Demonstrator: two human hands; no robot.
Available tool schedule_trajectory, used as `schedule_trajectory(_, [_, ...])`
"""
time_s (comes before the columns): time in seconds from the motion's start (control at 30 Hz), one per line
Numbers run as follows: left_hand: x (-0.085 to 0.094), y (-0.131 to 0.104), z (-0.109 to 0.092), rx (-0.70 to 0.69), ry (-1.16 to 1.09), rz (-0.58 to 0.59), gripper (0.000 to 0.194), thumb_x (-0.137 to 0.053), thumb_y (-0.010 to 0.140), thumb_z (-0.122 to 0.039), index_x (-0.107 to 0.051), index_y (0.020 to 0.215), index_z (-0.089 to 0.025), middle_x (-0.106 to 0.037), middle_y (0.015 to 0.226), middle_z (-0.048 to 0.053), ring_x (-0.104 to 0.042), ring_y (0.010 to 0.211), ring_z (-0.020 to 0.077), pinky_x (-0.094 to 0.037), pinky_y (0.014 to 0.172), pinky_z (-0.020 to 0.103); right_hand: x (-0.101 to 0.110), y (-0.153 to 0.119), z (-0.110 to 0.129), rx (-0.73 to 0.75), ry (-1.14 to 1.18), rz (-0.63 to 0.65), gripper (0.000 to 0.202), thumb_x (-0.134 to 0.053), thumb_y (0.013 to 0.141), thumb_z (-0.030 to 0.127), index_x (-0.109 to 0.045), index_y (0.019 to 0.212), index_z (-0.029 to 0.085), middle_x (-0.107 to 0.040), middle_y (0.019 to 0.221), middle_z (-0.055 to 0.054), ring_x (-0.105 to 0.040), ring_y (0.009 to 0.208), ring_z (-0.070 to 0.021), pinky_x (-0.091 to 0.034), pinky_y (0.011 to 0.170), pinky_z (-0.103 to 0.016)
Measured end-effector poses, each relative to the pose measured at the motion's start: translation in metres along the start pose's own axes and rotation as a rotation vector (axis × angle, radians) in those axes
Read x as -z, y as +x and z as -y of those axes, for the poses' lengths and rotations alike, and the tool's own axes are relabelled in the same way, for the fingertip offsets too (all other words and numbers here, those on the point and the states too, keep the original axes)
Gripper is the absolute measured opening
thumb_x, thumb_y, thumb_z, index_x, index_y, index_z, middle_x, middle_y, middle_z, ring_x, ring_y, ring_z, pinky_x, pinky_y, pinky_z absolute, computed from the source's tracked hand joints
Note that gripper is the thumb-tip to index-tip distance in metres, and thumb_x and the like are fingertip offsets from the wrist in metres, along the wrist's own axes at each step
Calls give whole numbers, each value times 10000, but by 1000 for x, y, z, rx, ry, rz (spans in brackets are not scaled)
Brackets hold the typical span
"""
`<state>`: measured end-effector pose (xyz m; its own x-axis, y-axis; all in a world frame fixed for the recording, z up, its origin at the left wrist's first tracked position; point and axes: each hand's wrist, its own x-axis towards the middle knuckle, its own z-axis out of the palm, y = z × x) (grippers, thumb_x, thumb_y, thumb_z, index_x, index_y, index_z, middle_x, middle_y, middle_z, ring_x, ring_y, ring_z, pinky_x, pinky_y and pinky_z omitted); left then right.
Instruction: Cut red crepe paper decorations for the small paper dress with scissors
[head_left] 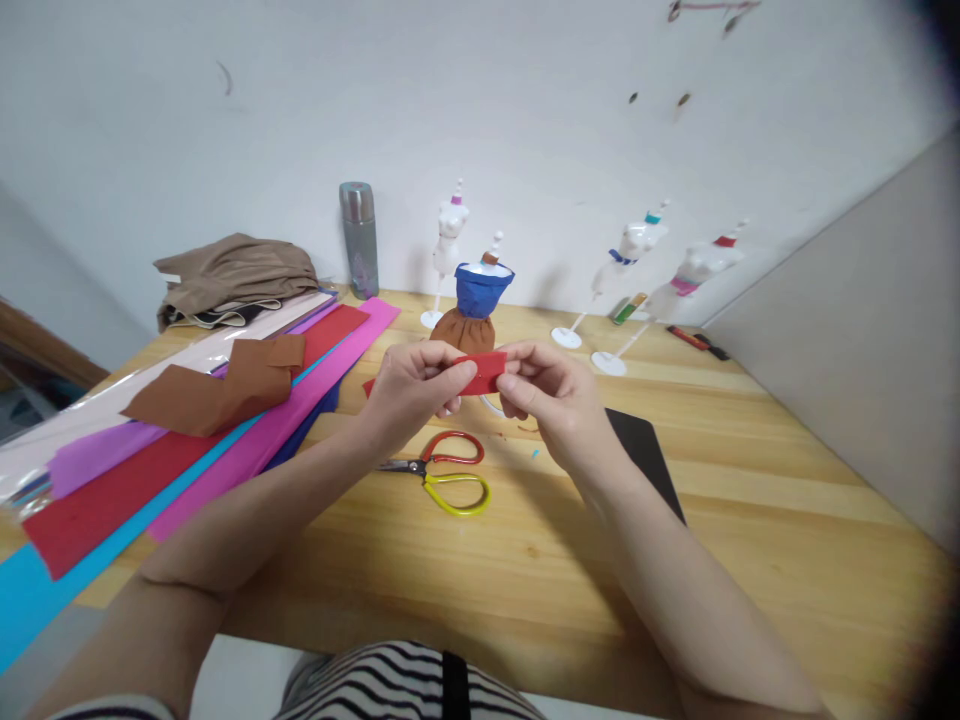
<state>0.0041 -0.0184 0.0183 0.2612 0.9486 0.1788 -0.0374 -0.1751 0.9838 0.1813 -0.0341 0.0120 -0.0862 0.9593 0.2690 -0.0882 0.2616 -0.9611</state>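
Between my two hands is a strip of red crepe paper (487, 373), raised above the table. My left hand (409, 385) pinches its left part, and a bit of red shows beyond that hand too. The right end is pinched by the thumb and fingers of my right hand (551, 390). Just behind stands a small dress form (491, 270) wearing a blue paper top (484, 292) and a gathered brown skirt (465, 332); my hands hide its lower part. Scissors (442, 470) with one red and one yellow handle lie on the table below my hands.
Folded crepe paper sheets (120, 470) in several colours cover the left side, with a brown piece (225, 385) on top. Behind them are a brown cloth (240, 270) and a thermos (360, 240). White dress forms (637, 240) stand along the wall. A black board (645, 460) lies right.
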Motion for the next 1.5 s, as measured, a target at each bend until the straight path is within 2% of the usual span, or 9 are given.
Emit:
schedule_trajectory(0.3, [32, 18, 12, -1606, 850, -195, 139, -601, 973, -147, -711, 923, -216, -793, 854, 3, -704, 701, 94, -572, 635, 201, 11, 3, 5, -273, 235, 158, 391, -764, 790, 567, -723, 772, 178, -694, 635, -50, -469, 413, -112, -311, 396, -263])
schedule_trajectory(0.43, [36, 17, 3, -1782, 1028, -88, 242, -532, 996, -122, -727, 876, -199, -793, 829, 18, -716, 684, 112, -589, 630, 224, 9, -1, 9, -315, 255, 255, 472, -799, 740, 645, -712, 678, 185, -697, 592, -56, -478, 400, -120, -354, 406, -278])
schedule_trajectory(0.6, [31, 20, 9, -1835, 1031, -51, 201, -567, 985, -145, -740, 885, -167, -797, 833, 42, -699, 675, 120, -582, 622, 221, 4, -5, 10, -357, 210, 249, 313, -883, 661, 438, -729, 641, 167, -678, 541, -35, -458, 397, -84, -307, 395, -227])
schedule_trajectory(0.8, [36, 23, 26, -1581, 932, -24, 246, -601, 955, -114, -720, 1160, -181, -813, 1133, 96, -740, 916, 146, -597, 832, 262, 3, -4, 11, -212, 64, 87, 233, -796, 671, 306, -640, 548, 183, -639, 505, 1, -414, 382, -59, -264, 400, -221])
schedule_trajectory(0.93, [24, 15, 23, -744, 597, -136, 251, -552, 938, -212, -774, 1054, -195, -816, 979, 71, -754, 879, 170, -597, 819, 282, 2, -4, 12, -126, -55, 17, 217, -756, 690, 317, -632, 558, 197, -599, 485, 18, -428, 391, -77, -271, 400, -226])
schedule_trajectory(1.0, [15, 10, 17, -277, 283, 19, 287, -572, 950, -373, -772, 950, -167, -764, 792, 61, -699, 660, 151, -559, 599, 246, 1, -5, 12, -90, -124, 7, 206, -745, 702, 312, -629, 572, 203, -575, 480, 26, -442, 414, -88, -305, 411, -229])
schedule_trajectory(1.07, [7, 7, 12, -43, 17, 197, 412, -616, 911, -522, -713, 768, -149, -694, 665, 49, -645, 560, 137, -506, 492, 225, -1, -6, 13, -63, -166, 6, 200, -736, 713, 303, -621, 580, 207, -578, 498, 26, -446, 433, -91, -336, 421, -233])
schedule_trajectory(1.2, [-1, 4, 4, 86, -106, 190, 342, -904, 636, -382, -668, 701, -144, -645, 573, -11, -576, 490, 83, -459, 454, 177, -2, -7, 14, -36, -187, 15, 216, -735, 735, 309, -610, 591, 207, -583, 529, 22, -437, 432, -88, -346, 421, -237])
schedule_trajectory(1.5, [-1, 2, -3, 137, -122, 145, 264, -822, 668, -313, -629, 609, -143, -637, 522, -8, -550, 442, 58, -404, 436, 166, 5, -5, 6, -18, -124, 30, 283, -755, 791, 406, -649, 631, 199, -562, 508, 24, -473, 427, -100, -376, 423, -245])
